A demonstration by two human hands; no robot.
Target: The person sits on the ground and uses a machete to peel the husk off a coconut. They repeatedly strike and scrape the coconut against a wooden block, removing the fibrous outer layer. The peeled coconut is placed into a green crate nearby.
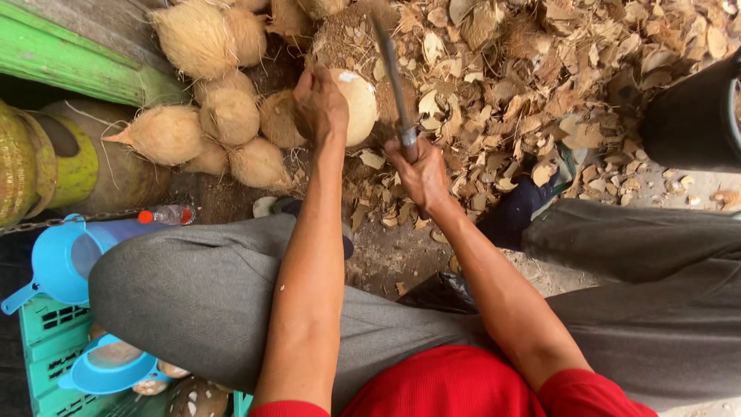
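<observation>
Basically, head view: left hand point(320, 104) clamps the pale coconut point(359, 104) on the husk pile point(494, 85); right hand point(421, 174) fist-tight on the blade point(390, 66) handle. Advice: shallow angled strokes, fingers behind the cut line.

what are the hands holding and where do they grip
Left hand clasps the pale coconut over its side; right hand grips the long knife by its handle.

Husked coconuts point(224, 116) left of shell scraps point(540, 69)
</observation>
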